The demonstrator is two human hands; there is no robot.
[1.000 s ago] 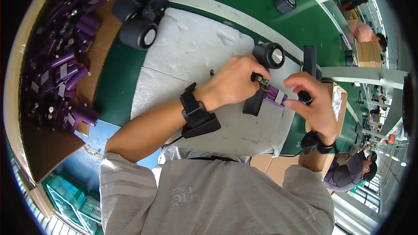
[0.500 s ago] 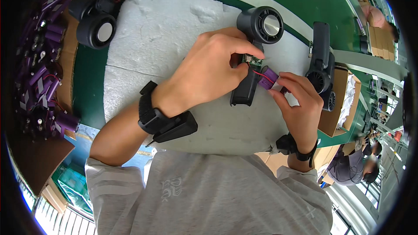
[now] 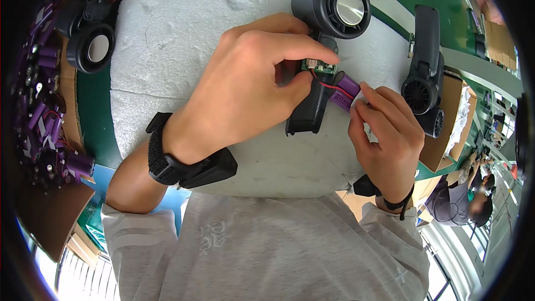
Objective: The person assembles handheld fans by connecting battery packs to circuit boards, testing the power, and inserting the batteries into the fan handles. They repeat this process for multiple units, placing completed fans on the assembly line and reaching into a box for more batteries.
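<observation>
Both hands sit closer: left hand (image 3: 251, 78) pinches the circuit board (image 3: 319, 66), right hand (image 3: 384, 134) pinches the purple battery (image 3: 344, 90).

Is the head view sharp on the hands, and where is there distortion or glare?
Head view: the left hand and right hand on the purple battery are sharp; the green table edge curves from fisheye; the black rim darkens the corners; the fan's shiny centre shows glare.
</observation>
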